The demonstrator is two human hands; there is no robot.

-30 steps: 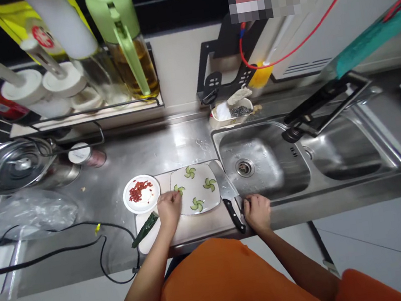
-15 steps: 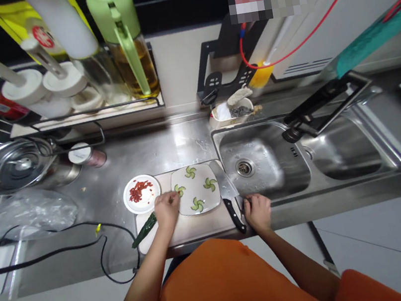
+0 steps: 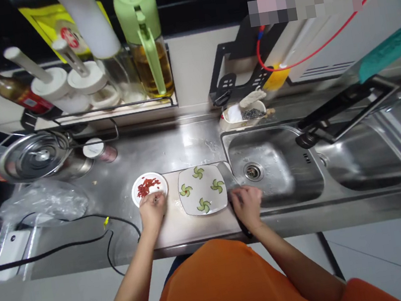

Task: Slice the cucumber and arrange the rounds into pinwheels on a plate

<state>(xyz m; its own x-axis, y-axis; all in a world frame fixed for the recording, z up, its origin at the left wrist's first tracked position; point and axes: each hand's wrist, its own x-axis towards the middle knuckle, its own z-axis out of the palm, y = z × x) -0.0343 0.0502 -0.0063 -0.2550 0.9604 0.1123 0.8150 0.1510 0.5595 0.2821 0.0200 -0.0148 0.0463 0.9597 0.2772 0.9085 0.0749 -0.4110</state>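
My left hand (image 3: 152,210) rests at the near rim of a small round white plate (image 3: 142,198) that holds chopped red chili (image 3: 148,185). Its fingers are curled, and whether they hold anything is hidden. My right hand (image 3: 246,203) is closed over the black handle of a cleaver (image 3: 226,176), whose blade lies along the right side of a square white plate (image 3: 202,190). That plate carries several green pinwheel-shaped vegetable garnishes. Both plates and the cleaver sit on a pale cutting board (image 3: 192,226) at the counter's front edge.
A double steel sink (image 3: 278,169) lies right of the board, with a black rack (image 3: 345,108) across it. On the left are a pot lid (image 3: 36,157), a clear plastic bag (image 3: 42,202) and a black cable (image 3: 67,243). Bottles stand on a back shelf (image 3: 104,112).
My left hand moved from the square plate's left edge to the chili plate. My right hand shifted from beside the cleaver handle onto it. The green pepper on the board is out of sight.
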